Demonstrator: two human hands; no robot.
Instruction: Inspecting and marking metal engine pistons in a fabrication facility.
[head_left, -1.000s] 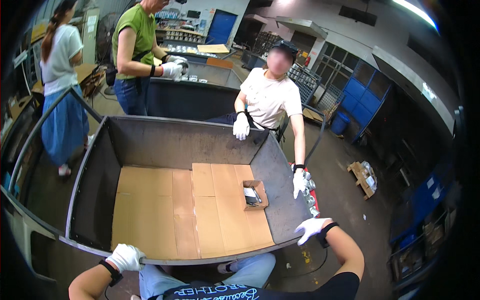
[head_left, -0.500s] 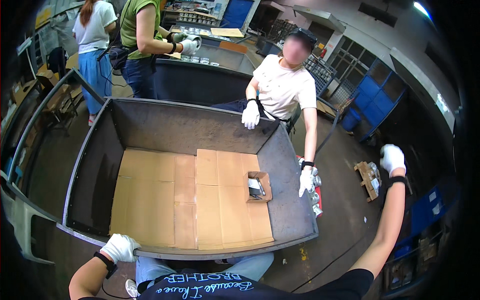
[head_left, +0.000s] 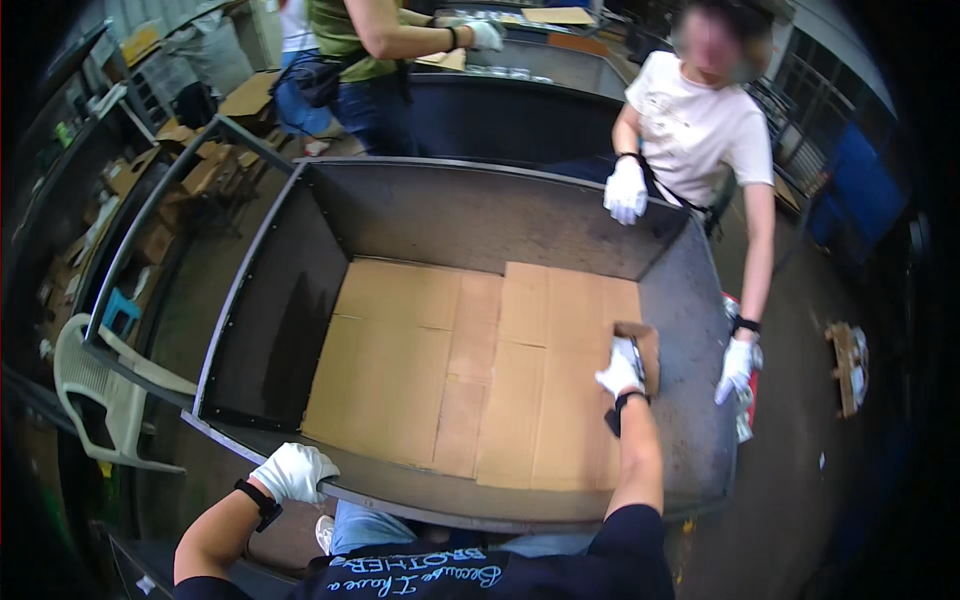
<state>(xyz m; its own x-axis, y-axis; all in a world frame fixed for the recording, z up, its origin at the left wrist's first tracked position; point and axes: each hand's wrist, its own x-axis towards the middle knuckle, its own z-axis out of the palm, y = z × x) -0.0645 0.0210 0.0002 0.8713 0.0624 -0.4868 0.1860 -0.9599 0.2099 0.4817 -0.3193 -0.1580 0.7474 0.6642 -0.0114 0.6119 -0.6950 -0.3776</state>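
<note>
In front of me stands a large dark metal bin (head_left: 425, 190) with flat brown cardboard sheets (head_left: 395, 365) lining its floor. My left hand (head_left: 293, 472), in a white glove, is closed over the near rim toward the left corner. On the bin's right side, a small open cardboard box (head_left: 652, 358) rests at the edge of the lining. My gloved right hand (head_left: 622, 370) straddles that box's left wall, thumb outside and fingers inside. The fingertips and most of the box's contents are hidden by the hand.
Across the bin, a person in a light shirt (head_left: 700, 130) rests one gloved hand (head_left: 626, 190) at the far rim and hangs the other (head_left: 737, 368) outside the right wall, near metal parts. A pale plastic chair (head_left: 95, 385) and a metal frame (head_left: 150, 200) stand left.
My right hand has come in from far out on the right to the small box. My left hand stays on the rim. The view has shifted, so the bin sits farther right.
</note>
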